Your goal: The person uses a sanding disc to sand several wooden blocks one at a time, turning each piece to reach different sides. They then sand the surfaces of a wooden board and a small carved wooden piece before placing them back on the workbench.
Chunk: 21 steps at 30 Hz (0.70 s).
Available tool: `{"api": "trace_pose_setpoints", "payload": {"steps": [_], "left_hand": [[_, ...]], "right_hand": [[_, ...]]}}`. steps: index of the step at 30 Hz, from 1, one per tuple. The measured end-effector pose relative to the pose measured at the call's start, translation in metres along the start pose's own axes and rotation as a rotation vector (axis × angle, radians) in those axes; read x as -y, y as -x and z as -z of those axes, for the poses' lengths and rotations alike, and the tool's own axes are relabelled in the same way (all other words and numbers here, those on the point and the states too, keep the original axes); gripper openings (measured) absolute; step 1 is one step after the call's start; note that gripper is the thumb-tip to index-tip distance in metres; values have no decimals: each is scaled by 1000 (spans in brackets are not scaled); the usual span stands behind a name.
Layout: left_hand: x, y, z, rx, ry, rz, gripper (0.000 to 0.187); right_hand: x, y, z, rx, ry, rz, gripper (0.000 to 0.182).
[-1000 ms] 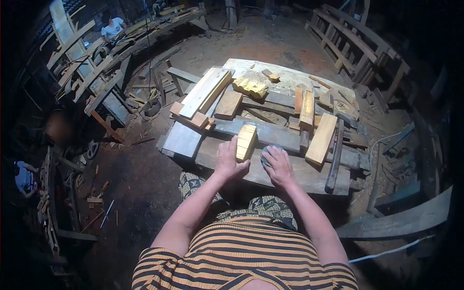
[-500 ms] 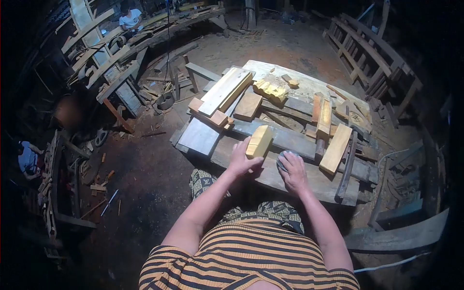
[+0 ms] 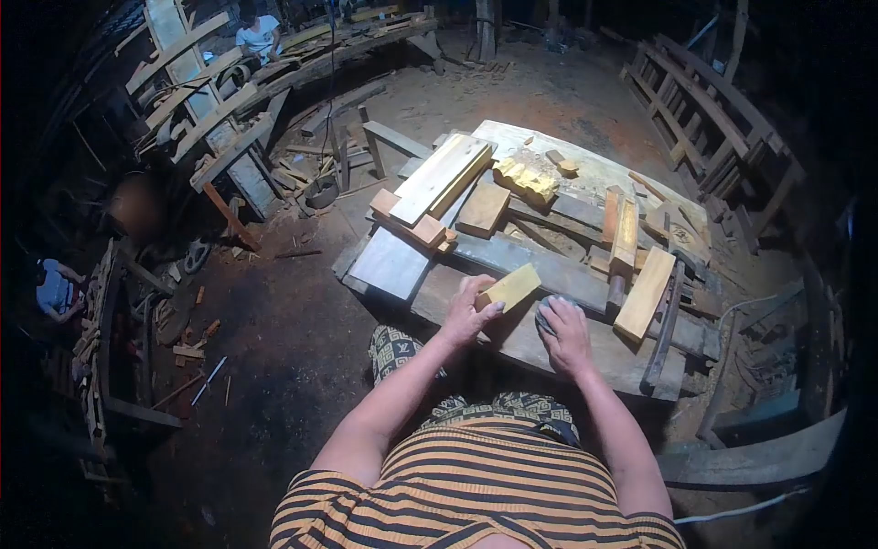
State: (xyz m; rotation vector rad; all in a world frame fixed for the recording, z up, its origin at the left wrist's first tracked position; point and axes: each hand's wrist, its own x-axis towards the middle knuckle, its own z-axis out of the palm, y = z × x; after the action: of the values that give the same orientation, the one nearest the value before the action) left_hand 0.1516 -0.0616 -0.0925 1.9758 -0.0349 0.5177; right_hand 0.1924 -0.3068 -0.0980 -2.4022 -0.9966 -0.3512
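My left hand (image 3: 468, 313) grips a pale yellow wooden block (image 3: 514, 286) by its near left end, the thumb at its front side. The block is tilted, its far end pointing right and away from me. To its right, my right hand (image 3: 567, 337) has its fingers curled over a dark grey pad (image 3: 546, 314), perhaps sandpaper; most of it is hidden under the fingers. Both hands are over the near plank of a wooden workbench (image 3: 448, 295). The pad and the block are apart.
Beyond my hands lie a brown block (image 3: 483, 209), a carved yellow piece (image 3: 525, 182) and stacked boards (image 3: 441, 180). Right of my hands are a long pale block (image 3: 645, 295) and a dark curved bar (image 3: 663, 331). Two other people (image 3: 259, 38) are at the left.
My left hand has turned the block, so its far end now swings right and shows a different face. My right hand stays beside it with the pad. The view has shifted slightly.
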Motion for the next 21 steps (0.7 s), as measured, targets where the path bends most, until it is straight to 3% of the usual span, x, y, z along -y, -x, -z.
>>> {"api": "trace_pose_setpoints", "payload": {"steps": [21], "left_hand": [[14, 6, -8, -54, -93, -111, 51]], "right_hand": [[0, -1, -3, 14, 11, -25, 46]]}}
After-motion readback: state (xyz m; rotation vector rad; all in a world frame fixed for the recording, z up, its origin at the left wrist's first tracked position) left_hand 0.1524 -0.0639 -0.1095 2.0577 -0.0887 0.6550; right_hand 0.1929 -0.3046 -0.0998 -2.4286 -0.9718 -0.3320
